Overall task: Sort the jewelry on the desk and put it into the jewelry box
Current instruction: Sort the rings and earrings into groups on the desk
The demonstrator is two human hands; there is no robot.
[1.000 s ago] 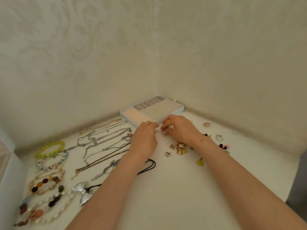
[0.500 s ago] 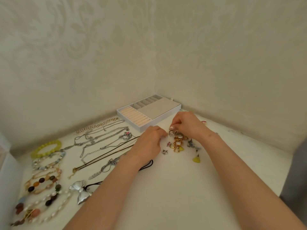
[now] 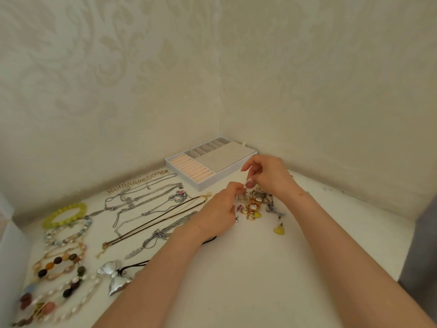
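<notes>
Since a second ago the small pieces that lay strewn to the right have been drawn together, and the right hand [image 3: 269, 176] has lifted off the tabletop [image 3: 260, 285] to hover above them, while the left hand [image 3: 217, 210] has slid right to meet the heap. That heap of small jewelry [image 3: 254, 205], gold and silver bits tangled close, sits between the two hands, just in front of the jewelry box [image 3: 224, 157]. The right hand's fingers are curled with the thumb tucked near the forefinger. The left hand's fingers are bent, their tips at the heap's left edge. Whether either pinches a piece cannot be told. A yellow pendant [image 3: 279, 229] lies apart at the heap's near right. The box sits in the corner where the two patterned walls [image 3: 331, 110] meet, its far side against them and its near wall just beyond the fingertips. Left of the left forearm the necklaces [image 3: 146, 202] lie in rows, and the bracelets [image 3: 61, 252] line the far left beside a white upright panel [image 3: 9, 252]. A silver butterfly pendant [image 3: 115, 278] sits near the left forearm. Open white surface spreads between the forearms and to the right of the heap, up to the tabletop's right edge, where something grey begins.
</notes>
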